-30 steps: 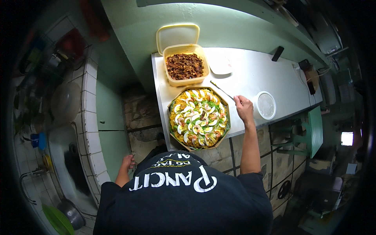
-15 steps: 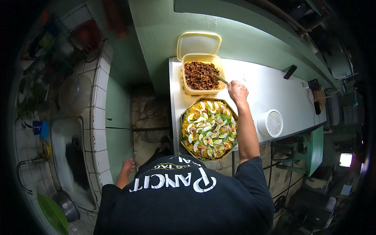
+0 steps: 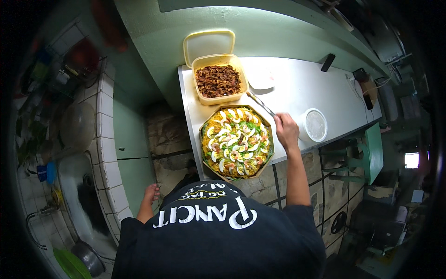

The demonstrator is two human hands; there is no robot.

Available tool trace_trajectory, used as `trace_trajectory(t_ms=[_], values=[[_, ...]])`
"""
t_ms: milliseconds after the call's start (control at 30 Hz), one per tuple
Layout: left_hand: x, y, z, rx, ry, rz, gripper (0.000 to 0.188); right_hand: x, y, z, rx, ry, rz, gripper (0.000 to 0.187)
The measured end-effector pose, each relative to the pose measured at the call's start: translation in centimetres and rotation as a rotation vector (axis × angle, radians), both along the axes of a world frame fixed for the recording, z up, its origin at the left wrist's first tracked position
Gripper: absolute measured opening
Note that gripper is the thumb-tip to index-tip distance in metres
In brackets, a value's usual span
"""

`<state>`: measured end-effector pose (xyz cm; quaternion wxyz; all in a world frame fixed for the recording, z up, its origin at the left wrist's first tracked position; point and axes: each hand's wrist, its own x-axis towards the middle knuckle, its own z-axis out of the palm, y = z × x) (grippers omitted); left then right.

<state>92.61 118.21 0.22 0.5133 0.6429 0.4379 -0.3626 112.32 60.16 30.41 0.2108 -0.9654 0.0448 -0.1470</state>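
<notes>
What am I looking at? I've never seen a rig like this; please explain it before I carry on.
There is no robot here: a person works with two bare hands. The picture comes from the left of two fisheye cameras on their head, looking down, so straight edges bend. The right hand holds a slim utensil over the white table; the left hand is down beside the body. On the table are an octagonal tray of food topped with egg slices, a yellowish container of dark brown pieces with a lid behind it, a white dish and a round white tub.
</notes>
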Motion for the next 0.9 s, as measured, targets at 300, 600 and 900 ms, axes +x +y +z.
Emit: trace_trajectory(t_ms=[300,600,900], values=[[2.0,-2.7,0.6,0.055,0.108,-0.253,0.030,-12.8,-1.1,-3.5,-0.202,0.124,-0.174,0.017],[4.6,-3.5,2.1,0.022,-0.031,-0.157,0.027,-12.5,-2.1,-2.0,-0.145,0.166,-0.190,0.020],[0.6,-2.2,2.4,0.029,0.057,-0.054,0.028,3.4,1.9,-2.3,-0.081,-0.004,0.036,0.022]])
